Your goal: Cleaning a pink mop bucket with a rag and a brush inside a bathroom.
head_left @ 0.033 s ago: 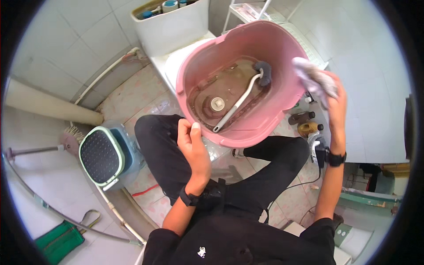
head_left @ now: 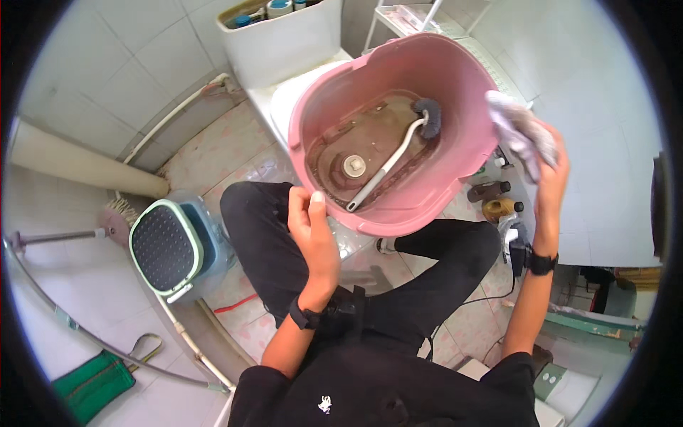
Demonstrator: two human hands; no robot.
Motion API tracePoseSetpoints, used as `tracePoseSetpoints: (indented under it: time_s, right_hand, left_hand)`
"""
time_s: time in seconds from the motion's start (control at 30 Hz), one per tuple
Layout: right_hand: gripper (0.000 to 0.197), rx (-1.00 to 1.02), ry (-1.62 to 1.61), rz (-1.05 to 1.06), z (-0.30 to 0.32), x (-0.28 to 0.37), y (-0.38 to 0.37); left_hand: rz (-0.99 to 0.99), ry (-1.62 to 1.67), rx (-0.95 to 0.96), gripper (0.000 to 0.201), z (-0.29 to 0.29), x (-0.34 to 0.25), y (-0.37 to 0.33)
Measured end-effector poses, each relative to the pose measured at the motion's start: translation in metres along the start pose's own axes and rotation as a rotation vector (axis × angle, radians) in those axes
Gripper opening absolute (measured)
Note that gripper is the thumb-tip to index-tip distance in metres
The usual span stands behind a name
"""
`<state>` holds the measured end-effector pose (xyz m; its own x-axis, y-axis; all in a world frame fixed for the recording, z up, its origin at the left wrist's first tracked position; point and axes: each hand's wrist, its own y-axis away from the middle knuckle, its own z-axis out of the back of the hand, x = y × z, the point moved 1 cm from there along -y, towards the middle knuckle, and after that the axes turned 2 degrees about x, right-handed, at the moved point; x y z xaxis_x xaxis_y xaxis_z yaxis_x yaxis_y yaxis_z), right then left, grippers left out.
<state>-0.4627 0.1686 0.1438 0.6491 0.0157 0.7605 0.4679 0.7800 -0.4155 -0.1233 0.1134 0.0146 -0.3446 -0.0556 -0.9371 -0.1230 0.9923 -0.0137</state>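
Note:
A deep pink plastic tub (head_left: pixel 405 226) stands tilted in front of me, its inside turned toward me. My left hand (head_left: pixel 314 238) is closed on its near left rim, thumb up at the edge. On the tub's brown-stained bottom lies a brush (head_left: pixel 388 165) with a white and grey handle and a dark grey bristle head. A round whitish drain plug (head_left: pixel 353 166) sits beside the handle. At the tub's right rim, my right hand (head_left: pixel 553 169) grips a crumpled pale grey cloth (head_left: pixel 523 130); the cloth partly hides its fingers.
Behind the tub are a white toilet (head_left: pixel 286 51) and a white rack (head_left: pixel 398 21). Bottles (head_left: pixel 500 208) stand on the floor to the right, near a black cable (head_left: pixel 487 299). On the left are a blue bucket with a dark dotted lid (head_left: pixel 167 248), a mop (head_left: pixel 117 220) and pipes (head_left: pixel 78 167).
My right hand and the cloth have shifted slightly to the right, toward the outside of the tub's rim. The whole view has moved a little; my left hand keeps its hold.

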Motion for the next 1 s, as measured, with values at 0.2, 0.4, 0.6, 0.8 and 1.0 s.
tracePoseSetpoints:
  time_s: [0.2,0.4,0.6,0.8,1.0]
  right_hand:
    - [0.043,-0.554,-0.368,-0.224,0.028,-0.057,0.068]
    - [0.04,-0.522,-0.44,-0.402,0.046,-0.143,0.138]
    - [0.038,-0.615,-0.439,-0.455,0.044,-0.178,0.165]
    - [0.04,-0.587,-0.462,-0.441,0.015,-0.166,0.164]
    - [0.043,-0.528,-0.46,-0.477,-0.001,-0.175,0.164]
  left_hand:
    - [-0.049,-0.101,0.046,0.03,-0.008,-0.01,-0.026]
    - [-0.055,0.158,-0.072,0.036,-0.05,-0.028,-0.091]
    - [-0.171,0.274,-0.026,0.017,0.012,-0.053,-0.159]
    - [-0.126,0.245,-0.176,0.026,0.113,-0.097,-0.21]
    - [-0.171,-0.015,-0.136,0.029,0.227,-0.14,-0.269]
